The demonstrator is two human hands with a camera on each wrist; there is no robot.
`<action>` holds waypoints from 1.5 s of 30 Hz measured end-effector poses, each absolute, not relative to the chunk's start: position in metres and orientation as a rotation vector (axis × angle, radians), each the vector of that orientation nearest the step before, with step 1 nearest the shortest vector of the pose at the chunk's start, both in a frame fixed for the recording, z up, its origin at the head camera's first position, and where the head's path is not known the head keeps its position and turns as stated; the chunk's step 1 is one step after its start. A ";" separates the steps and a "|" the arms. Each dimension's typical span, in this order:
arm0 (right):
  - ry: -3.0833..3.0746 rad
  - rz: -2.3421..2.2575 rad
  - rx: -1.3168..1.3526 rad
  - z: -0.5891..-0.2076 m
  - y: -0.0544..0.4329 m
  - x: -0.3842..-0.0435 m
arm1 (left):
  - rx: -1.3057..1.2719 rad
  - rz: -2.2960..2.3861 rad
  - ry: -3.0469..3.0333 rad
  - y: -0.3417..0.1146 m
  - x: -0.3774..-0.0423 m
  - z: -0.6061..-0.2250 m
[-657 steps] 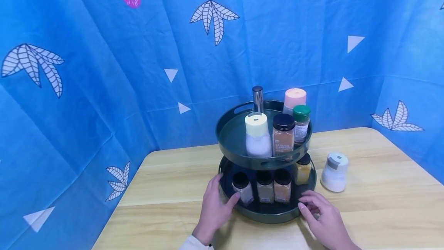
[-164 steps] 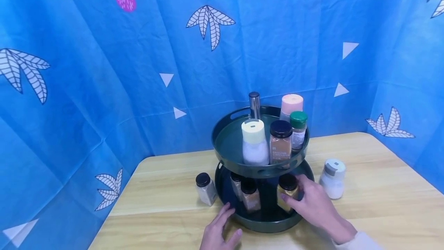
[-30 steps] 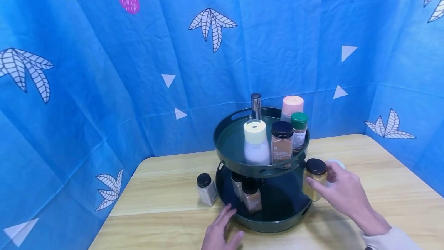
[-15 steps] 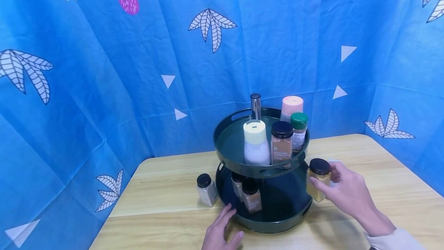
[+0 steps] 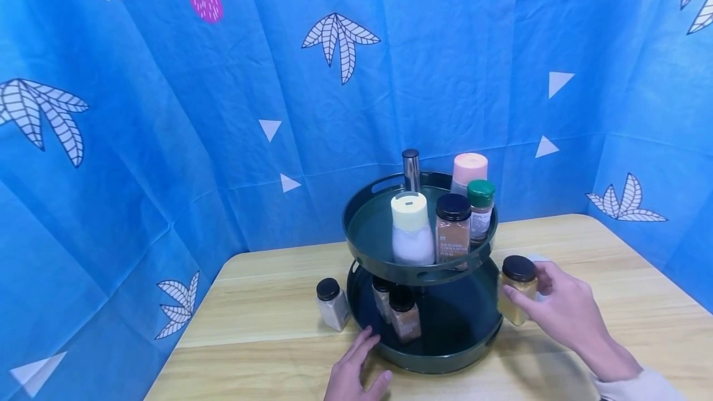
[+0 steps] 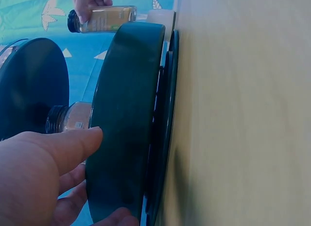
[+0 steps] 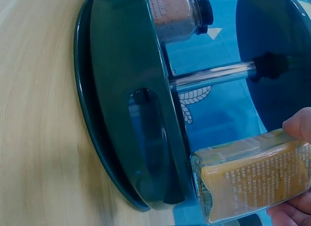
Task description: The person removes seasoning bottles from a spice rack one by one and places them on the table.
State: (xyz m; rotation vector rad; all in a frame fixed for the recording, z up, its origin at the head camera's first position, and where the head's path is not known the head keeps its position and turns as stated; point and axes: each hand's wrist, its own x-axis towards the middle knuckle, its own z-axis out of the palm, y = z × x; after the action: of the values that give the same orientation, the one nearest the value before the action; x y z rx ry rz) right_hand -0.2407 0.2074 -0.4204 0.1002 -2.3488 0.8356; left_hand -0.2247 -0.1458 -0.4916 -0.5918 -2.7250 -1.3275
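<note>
My right hand (image 5: pixel 574 308) pinches a square spice jar (image 5: pixel 516 293) of yellow powder with a black lid. The jar is held upright beyond the right rim of a dark green two-tier turntable's lower tier (image 5: pixel 440 361); in the right wrist view the jar (image 7: pixel 257 177) looks raised off the table. Near the front left of that tier, my left hand (image 5: pixel 356 370) has its fingers spread at the rim. Its thumb (image 6: pixel 80 146) touches the rim in the left wrist view. Two black-lidded jars stand inside the lower tier, the front one a reddish-brown spice jar (image 5: pixel 405 320).
The upper tier (image 5: pixel 367 228) bears a yellow-capped shaker (image 5: pixel 412 234), a ground cinnamon jar (image 5: pixel 452 234), a green-capped jar (image 5: pixel 481 209) and a pink-capped bottle (image 5: pixel 470 169). Left of the turntable, a pale spice jar (image 5: pixel 333 308) stands on the table. Another shaker is mostly hidden behind my right hand.
Earlier, the pale jar stood in the lower tier; now it is on the table. My right hand has taken the yellow jar out rightward, shifting slightly further right lately. My left hand stays at the rim.
</note>
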 end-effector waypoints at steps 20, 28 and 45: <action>-2.346 0.818 0.070 -0.422 0.215 -0.239 | -0.596 -1.347 -2.717 -0.146 -0.224 -0.489; -2.344 0.812 0.057 -0.424 0.218 -0.238 | -0.593 -1.349 -2.726 -0.146 -0.226 -0.491; -2.390 0.813 0.028 -0.433 0.223 -0.235 | -0.612 -1.303 -2.694 -0.146 -0.225 -0.494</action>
State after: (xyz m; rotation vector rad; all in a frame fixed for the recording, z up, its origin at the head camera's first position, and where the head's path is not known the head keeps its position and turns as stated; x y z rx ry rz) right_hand -0.2353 0.2229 -0.4325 0.0283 -2.3902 0.8126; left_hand -0.2255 -0.1463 -0.4936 -0.6116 -2.6941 -1.3034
